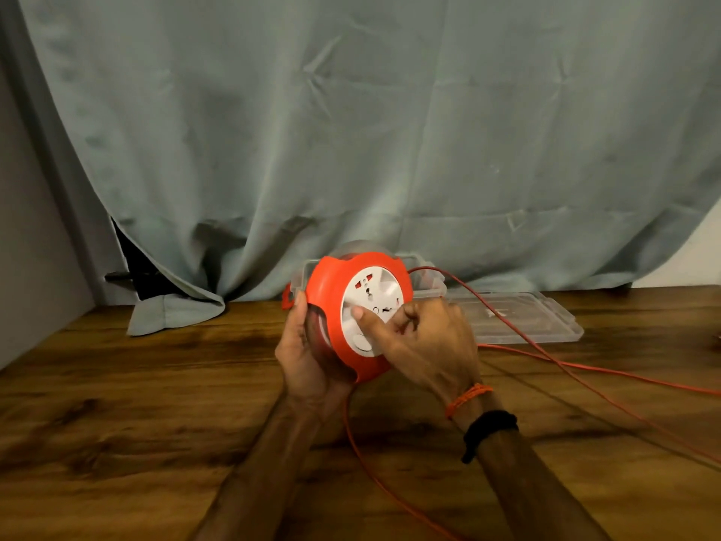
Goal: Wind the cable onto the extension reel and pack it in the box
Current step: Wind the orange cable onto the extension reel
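An orange extension reel with a white socket face is held up above the wooden table. My left hand grips its left side and underside. My right hand lies on the white face, its index finger pressing near the centre while the other fingers curl at the right rim. The orange cable leaves the reel and trails in loops across the table to the right and toward me. Behind the reel stands a clear plastic box, partly hidden by it.
The clear box lid lies flat on the table right of the box. A grey-green curtain hangs along the back, its hem bunched on the table at the left. A grey wall stands at the far left.
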Demonstrator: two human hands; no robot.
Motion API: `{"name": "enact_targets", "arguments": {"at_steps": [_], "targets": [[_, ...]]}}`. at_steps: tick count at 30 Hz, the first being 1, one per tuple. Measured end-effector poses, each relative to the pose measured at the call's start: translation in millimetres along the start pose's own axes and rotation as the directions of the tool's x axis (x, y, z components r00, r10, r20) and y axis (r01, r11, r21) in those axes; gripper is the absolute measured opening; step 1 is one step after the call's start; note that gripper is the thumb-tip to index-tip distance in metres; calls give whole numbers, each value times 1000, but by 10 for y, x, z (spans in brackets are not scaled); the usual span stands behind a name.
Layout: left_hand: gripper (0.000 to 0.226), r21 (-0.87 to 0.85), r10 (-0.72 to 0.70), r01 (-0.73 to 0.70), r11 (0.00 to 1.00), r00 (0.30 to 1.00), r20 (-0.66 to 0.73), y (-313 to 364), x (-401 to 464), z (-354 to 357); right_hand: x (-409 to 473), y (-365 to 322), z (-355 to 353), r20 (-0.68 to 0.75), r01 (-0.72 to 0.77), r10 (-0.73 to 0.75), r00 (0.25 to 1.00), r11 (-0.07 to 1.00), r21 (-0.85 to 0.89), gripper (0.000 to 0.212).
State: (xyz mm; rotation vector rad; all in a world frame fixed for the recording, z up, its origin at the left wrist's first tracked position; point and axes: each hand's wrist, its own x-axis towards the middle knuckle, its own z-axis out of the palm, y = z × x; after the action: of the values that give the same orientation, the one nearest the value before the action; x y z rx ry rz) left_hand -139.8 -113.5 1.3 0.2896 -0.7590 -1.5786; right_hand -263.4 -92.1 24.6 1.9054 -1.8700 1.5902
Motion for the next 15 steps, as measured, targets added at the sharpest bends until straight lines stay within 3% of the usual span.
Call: {"name": "enact_targets", "arguments": {"at_steps": [4,8,15], "targets": [[65,-11,-10,10,1000,1000,28,-1,-19,-8,99,148,-138,31,232,-231,972,972,-41,33],[63,-36,-12,14,999,998,55,-21,-4,-3,68,189,-159,171,358,-329,929,916,-182,56],[71,-73,-22,26,997,998,65,-32,8,-36,38,232,-104,140,411,-387,912,851,-328,64]]}}
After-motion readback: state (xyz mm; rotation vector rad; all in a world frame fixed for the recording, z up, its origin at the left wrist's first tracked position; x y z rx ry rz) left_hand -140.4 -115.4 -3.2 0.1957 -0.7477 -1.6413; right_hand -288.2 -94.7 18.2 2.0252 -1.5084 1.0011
